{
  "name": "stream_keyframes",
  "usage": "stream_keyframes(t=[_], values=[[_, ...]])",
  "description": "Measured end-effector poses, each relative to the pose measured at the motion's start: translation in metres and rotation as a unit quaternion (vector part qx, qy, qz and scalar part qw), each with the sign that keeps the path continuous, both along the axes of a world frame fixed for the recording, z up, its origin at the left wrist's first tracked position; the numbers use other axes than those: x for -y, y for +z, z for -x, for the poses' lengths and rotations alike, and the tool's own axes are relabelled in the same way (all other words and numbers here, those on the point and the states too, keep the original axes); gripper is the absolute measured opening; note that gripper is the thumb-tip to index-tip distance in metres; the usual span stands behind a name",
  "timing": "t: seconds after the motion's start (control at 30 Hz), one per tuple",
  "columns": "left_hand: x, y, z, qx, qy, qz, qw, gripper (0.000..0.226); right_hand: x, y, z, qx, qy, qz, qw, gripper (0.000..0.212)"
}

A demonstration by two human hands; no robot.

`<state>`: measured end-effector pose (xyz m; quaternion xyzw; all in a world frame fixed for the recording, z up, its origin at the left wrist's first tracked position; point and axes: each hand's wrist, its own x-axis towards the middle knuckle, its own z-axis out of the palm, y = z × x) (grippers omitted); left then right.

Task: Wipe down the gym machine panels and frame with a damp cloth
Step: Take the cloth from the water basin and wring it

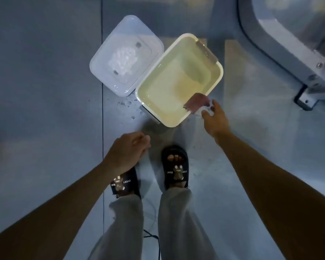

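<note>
A cream tub of yellowish water stands on the floor ahead of my feet. A small mauve cloth hangs over the tub's near right rim, partly in the water. My right hand is just right of the cloth, fingers spread, with the fingertips at the cloth's edge and no clear grip on it. Over my left foot hovers my left hand, fingers curled in loosely and holding nothing. The gym machine's grey frame and bolted foot fill the upper right.
A translucent white lid lies on the floor touching the tub's left side. Water drops spot the floor near the tub. My feet in black slippers stand below. A floor seam runs vertically at left.
</note>
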<state>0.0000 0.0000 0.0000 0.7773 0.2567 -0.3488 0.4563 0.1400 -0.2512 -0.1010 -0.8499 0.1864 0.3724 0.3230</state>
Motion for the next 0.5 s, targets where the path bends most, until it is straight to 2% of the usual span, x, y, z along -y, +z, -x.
stream_keyframes(t=[0.07, 0.17, 0.27, 0.4, 0.5], values=[[0.007, -0.017, -0.009, 0.013, -0.004, 0.001, 1.000, 0.035, -0.005, -0.010, -0.011, 0.041, -0.007, -0.010, 0.999, 0.062], [0.018, -0.037, -0.022, 0.008, 0.000, 0.016, 1.000, 0.036, -0.004, -0.026, -0.022, 0.068, -0.009, -0.048, 0.997, 0.044], [0.022, -0.037, -0.026, 0.004, -0.010, 0.019, 1.000, 0.033, 0.005, -0.031, -0.020, 0.082, 0.017, -0.016, 0.996, 0.037], [0.025, -0.011, -0.026, 0.005, -0.018, 0.026, 0.999, 0.034, 0.015, 0.003, -0.019, 0.110, 0.033, 0.008, 0.993, 0.046], [0.021, 0.034, -0.027, 0.014, -0.018, 0.037, 0.999, 0.037, 0.012, 0.066, -0.010, 0.116, 0.057, -0.025, 0.991, 0.046]])
